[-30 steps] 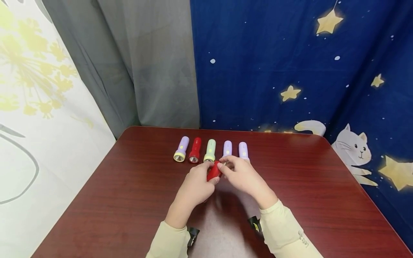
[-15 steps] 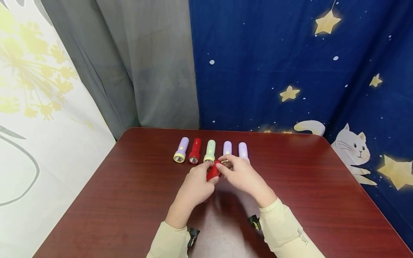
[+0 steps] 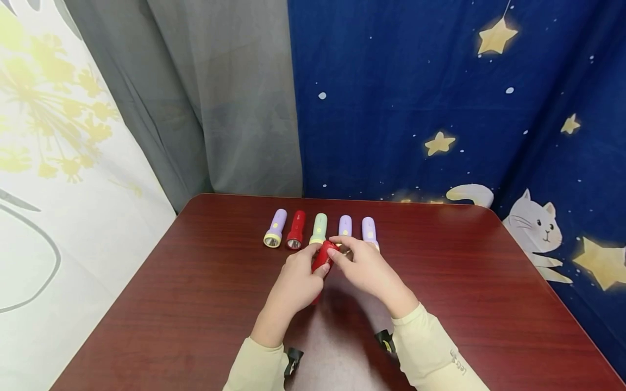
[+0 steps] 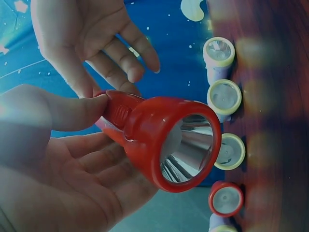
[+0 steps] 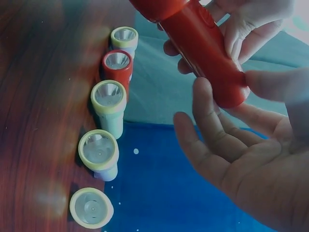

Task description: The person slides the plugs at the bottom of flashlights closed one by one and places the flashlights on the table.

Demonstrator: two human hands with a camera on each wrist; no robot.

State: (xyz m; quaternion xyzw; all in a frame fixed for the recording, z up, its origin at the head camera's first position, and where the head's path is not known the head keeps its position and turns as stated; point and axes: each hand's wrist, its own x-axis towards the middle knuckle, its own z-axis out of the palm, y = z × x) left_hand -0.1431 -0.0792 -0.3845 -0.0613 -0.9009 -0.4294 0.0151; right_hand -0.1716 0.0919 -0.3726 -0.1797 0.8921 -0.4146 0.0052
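Both hands are on a red flashlight [image 3: 323, 257] held over the middle of the table. My left hand [image 3: 295, 281] grips its body, and in the left wrist view the thumb lies by the ridged switch [image 4: 123, 114]. The lens end, with its shiny reflector [image 4: 189, 149], points back toward the person. At the tail end, my right hand [image 3: 370, 270] has its thumb and fingers against the rounded red tip, as the right wrist view shows; the other fingers spread loosely below. Part of the body is hidden behind the left fingers in the head view.
Behind the hands lies a row of flashlights: a lilac one [image 3: 277, 222], a red one [image 3: 296, 225], a mint green one [image 3: 320, 225] and two more lilac ones, lenses facing the person. Grey and blue star-patterned curtains [image 3: 371, 108] hang beyond the dark red table [image 3: 195, 304].
The red flashlight has tilted slightly between the hands, showing more of its body and a bit of its red head below the left hand. The hands stay nearly in place; the row is unmoved.
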